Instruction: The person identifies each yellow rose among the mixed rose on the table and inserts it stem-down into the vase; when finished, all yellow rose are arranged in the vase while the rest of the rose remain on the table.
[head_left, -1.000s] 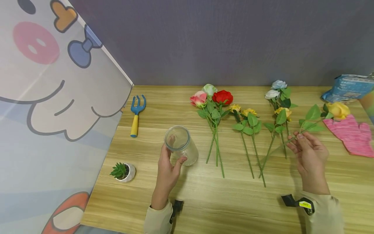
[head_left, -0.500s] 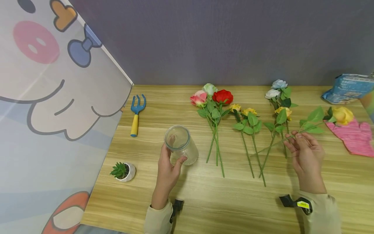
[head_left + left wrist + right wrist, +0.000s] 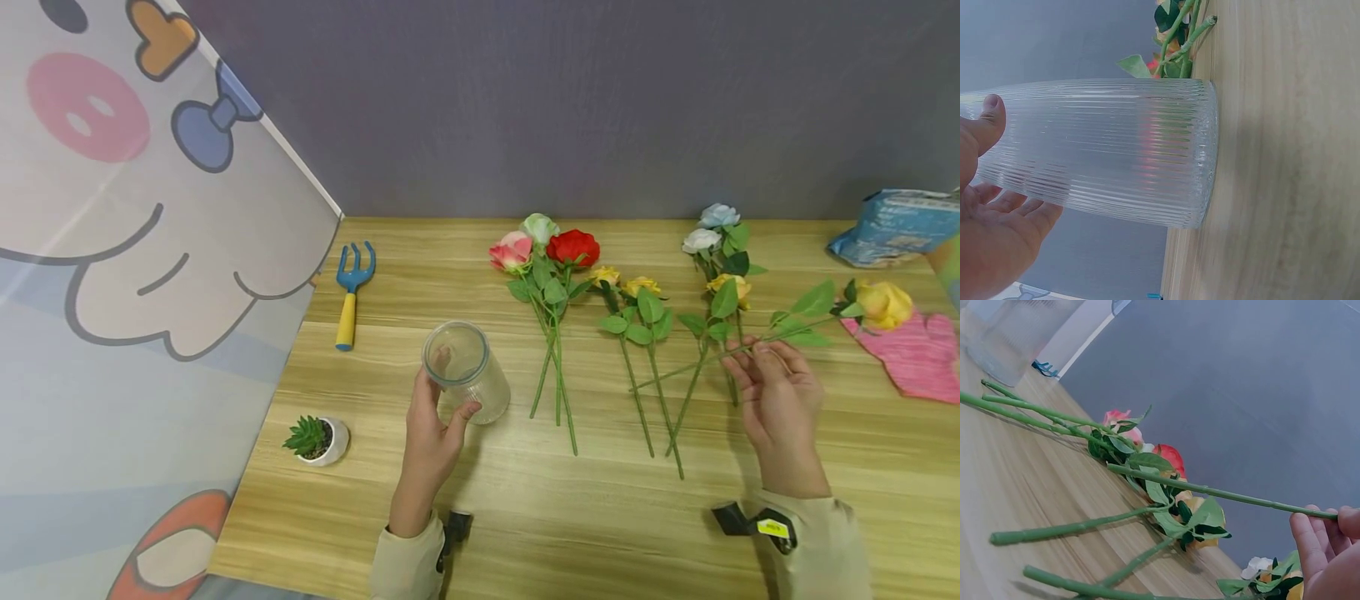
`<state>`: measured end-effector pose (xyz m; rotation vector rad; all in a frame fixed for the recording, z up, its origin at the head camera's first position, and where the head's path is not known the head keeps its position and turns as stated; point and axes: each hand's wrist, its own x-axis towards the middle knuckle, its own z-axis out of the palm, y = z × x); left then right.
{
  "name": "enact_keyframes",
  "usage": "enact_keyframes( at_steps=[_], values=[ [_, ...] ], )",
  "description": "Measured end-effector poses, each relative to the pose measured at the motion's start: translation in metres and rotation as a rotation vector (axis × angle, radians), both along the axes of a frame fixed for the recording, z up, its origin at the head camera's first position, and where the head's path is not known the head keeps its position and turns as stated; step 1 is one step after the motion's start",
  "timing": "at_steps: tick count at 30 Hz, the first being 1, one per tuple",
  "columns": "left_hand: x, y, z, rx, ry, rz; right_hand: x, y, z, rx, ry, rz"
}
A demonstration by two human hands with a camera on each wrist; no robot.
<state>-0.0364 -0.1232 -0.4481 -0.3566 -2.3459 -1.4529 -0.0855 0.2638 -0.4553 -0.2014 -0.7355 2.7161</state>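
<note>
A ribbed clear glass vase [image 3: 483, 390] stands upright on the table, and my left hand [image 3: 435, 442] holds it round the side. The left wrist view shows the thumb and fingers on opposite sides of the ribbed glass [image 3: 1104, 150]. Between thumb and fingers, my right hand [image 3: 783, 417] pinches the stem of a yellow rose [image 3: 885, 305], raised above the table. Its bloom points right, over a pink glove [image 3: 918, 358], and its bare stem end [image 3: 1197, 487] points left above other stems. Pink, white-green and red roses [image 3: 573, 248] lie crossed right of the vase.
Small yellow roses [image 3: 641, 287] lie mid-table; white, pale blue [image 3: 718, 216] and yellow ones lie farther right. A toy hand fork [image 3: 347, 321] and a potted succulent [image 3: 326, 442] are at left. A blue packet [image 3: 896, 227] stands at back right by the grey wall [image 3: 570, 108].
My right hand has shifted slightly left. The rose it pinches has turned, its bloom moving right and a little down, its stem end swinging left. My left hand and the vase stay put.
</note>
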Motion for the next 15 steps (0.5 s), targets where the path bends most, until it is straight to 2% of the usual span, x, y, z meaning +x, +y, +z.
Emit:
enact_keyframes(
  at_steps=[15],
  values=[
    [-0.001,0.000,-0.001,-0.004,0.014,-0.007,0.000,-0.012,0.006,-0.040,0.011,-0.087]
  ],
)
